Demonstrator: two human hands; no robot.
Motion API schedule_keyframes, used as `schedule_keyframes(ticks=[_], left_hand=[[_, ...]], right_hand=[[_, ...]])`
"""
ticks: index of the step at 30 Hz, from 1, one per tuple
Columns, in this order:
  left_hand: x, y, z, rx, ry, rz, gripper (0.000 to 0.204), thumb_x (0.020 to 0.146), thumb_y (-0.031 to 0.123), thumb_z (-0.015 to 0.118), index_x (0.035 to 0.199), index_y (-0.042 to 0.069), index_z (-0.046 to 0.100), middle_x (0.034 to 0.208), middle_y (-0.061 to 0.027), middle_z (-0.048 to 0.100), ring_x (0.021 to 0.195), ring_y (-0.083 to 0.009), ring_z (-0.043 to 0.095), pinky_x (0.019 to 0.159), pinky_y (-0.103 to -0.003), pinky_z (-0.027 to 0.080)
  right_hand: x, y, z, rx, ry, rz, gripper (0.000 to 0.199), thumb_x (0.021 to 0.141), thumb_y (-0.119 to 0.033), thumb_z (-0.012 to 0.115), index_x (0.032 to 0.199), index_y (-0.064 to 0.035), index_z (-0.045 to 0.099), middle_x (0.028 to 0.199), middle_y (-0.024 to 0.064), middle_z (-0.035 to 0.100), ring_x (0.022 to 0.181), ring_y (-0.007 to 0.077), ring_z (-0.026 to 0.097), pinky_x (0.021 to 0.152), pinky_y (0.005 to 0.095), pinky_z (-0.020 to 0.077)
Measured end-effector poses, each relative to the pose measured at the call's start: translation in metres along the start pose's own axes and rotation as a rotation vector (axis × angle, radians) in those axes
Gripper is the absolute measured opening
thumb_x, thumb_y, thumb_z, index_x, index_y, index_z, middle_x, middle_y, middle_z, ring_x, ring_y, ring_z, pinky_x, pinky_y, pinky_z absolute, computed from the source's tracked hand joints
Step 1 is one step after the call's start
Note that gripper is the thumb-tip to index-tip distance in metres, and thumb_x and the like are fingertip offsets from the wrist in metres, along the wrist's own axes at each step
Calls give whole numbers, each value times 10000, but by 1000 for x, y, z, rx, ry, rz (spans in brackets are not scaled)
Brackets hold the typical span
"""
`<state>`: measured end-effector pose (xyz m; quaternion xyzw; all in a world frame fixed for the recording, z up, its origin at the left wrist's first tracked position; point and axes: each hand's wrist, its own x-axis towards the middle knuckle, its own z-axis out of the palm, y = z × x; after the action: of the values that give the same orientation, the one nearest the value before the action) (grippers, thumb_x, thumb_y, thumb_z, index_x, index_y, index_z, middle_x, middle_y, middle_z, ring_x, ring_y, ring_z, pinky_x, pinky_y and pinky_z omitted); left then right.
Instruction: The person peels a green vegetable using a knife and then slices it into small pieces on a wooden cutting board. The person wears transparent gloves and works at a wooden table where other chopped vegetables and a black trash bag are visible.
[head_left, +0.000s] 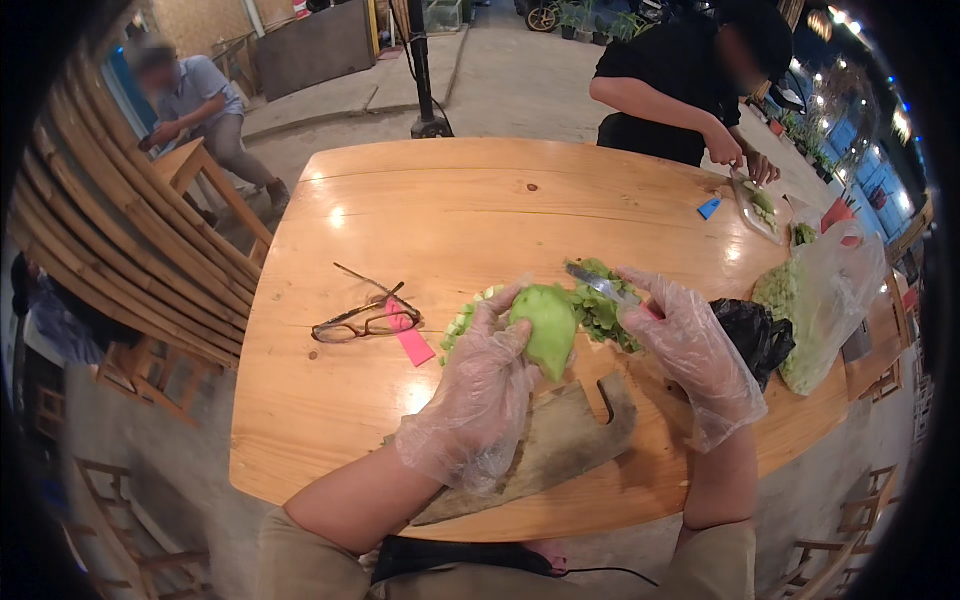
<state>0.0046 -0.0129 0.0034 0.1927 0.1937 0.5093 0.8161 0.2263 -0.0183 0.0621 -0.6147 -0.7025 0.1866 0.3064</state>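
Both hands wear clear plastic gloves. My left hand (485,400) is closed round a pale green, peeled chayote (546,328), held up above the near side of the table. In my right hand (695,345) is a knife (603,286), its blade pointing left beside the chayote. Behind the blade lies a heap of green peelings (608,318). Small cut green pieces (457,328) show partly behind my left hand. Under my hands rests a worn wooden cutting board (560,445) with a slot handle, partly covered by my left hand and forearm.
Eyeglasses (365,322) and a pink paper strip (408,335) lie left on the wooden table (430,200). A black plastic bag (757,340) and a clear bag of green pieces (815,310) stand right. Across the table, a person in black works over a clear tray (757,212).
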Motion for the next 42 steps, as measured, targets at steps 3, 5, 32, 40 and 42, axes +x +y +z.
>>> schedule_keyframes(ticks=[3,5,32,40,42], left_hand=[[0,1,0,-4,-35,3,388,1025,128,499,1401,123,407,1347,-124,521,1234,-299,540,1031,-513,476],[0,1,0,-3,-31,7,379,1030,137,488,1400,120,409,1344,-126,523,1229,-301,545,1023,-513,482],[3,4,0,-89,-57,19,478,1006,187,537,1444,81,377,1340,-162,528,1256,-352,531,972,-491,522],[1,11,0,-151,-85,-62,405,1019,127,494,1407,106,380,1329,-163,519,1203,-335,572,958,-456,543],[2,9,-2,-155,-93,-56,408,1014,133,505,1404,116,384,1323,-157,523,1199,-333,575,936,-448,557]], right_hand=[[3,-3,-3,-21,-22,24,393,869,-102,632,1258,-43,628,695,138,542,627,229,506,633,349,450],[4,-6,-3,-46,-27,35,371,869,-136,643,1229,-48,645,783,154,588,707,278,550,687,380,471],[11,4,2,242,78,97,219,869,-147,668,829,66,634,595,106,450,577,147,418,548,339,382],[12,8,0,357,-19,169,157,881,-95,643,930,33,719,790,-8,630,763,60,548,681,221,432],[12,4,0,359,-27,232,154,881,-98,653,931,32,720,796,-5,628,768,61,546,686,222,433]])
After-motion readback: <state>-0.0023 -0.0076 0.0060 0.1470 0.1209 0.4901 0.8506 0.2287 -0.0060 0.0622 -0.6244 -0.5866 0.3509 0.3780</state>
